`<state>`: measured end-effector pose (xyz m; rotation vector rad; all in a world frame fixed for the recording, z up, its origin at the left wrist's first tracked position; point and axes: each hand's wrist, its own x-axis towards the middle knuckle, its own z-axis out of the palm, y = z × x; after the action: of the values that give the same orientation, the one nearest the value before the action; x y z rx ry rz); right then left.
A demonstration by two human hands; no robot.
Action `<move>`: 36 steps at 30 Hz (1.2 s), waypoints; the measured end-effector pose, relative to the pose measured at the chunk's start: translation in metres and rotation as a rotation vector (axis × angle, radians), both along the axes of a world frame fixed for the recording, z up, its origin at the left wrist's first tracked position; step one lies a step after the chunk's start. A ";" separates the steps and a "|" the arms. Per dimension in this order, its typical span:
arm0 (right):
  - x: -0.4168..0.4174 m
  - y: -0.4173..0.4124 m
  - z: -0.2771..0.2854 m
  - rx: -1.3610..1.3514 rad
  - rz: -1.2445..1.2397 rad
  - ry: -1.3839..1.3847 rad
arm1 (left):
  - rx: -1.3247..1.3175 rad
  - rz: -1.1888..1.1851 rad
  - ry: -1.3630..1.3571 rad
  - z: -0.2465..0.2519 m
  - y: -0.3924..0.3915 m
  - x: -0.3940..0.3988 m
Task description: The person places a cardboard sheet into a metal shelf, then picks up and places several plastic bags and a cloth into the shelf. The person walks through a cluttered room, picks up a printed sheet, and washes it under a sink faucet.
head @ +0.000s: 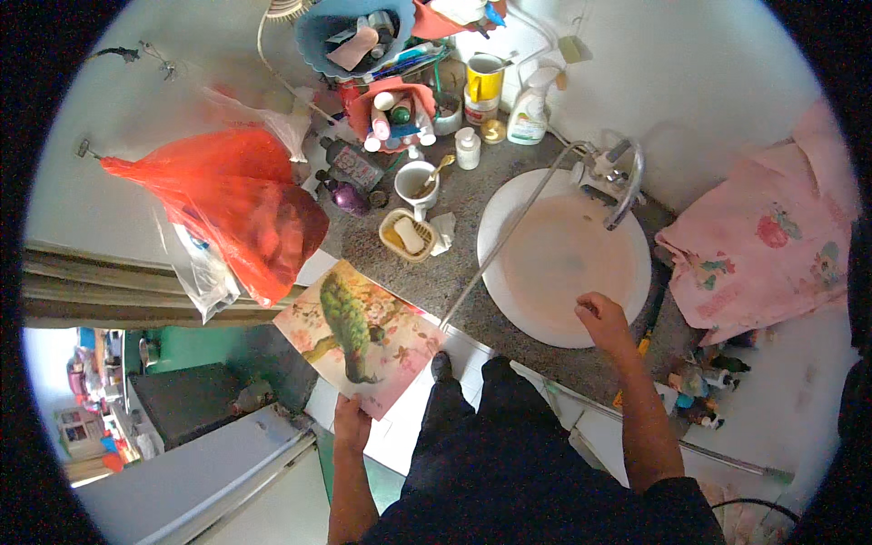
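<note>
My left hand [351,422] grips the lower edge of a thin printed sheet [398,364]. The sheet bears a green peacock among pink blossoms and is held tilted beside the counter's front edge. My right hand [605,323] is over the front right part of a round white washbasin [497,286], fingers loosely curled with nothing seen in them. A chrome faucet [613,167] stands at the back of the basin. From it a metal shower hose [507,235] crosses the basin's left rim to the counter's front edge, close to the sheet's right corner.
On the speckled counter [368,253] stand a soap dish [387,238] with soap, a white mug [409,178], bottles and a spray bottle [529,116]. A red plastic bag [238,197] hangs at left, a pink cloth [736,252] at right. Several small bottles [695,388] crowd the right side.
</note>
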<state>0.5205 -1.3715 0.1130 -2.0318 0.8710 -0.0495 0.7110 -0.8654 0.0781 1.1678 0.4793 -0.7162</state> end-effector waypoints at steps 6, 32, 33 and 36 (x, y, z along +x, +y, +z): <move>0.022 -0.010 -0.027 0.065 0.096 -0.022 | 0.084 -0.036 -0.131 0.067 0.013 -0.039; 0.041 -0.076 -0.031 0.204 -0.162 -0.226 | -0.497 -0.580 0.120 0.019 -0.292 -0.008; 0.041 -0.081 -0.028 0.257 -0.161 -0.219 | -0.488 -0.573 0.142 0.018 -0.301 -0.008; 0.042 -0.097 -0.013 0.262 -0.097 -0.102 | -0.460 -0.551 0.211 0.015 -0.323 -0.009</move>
<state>0.5623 -1.4684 0.0999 -1.7285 0.8637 -0.0871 0.7024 -1.1886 0.0930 0.7873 0.1426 -1.3567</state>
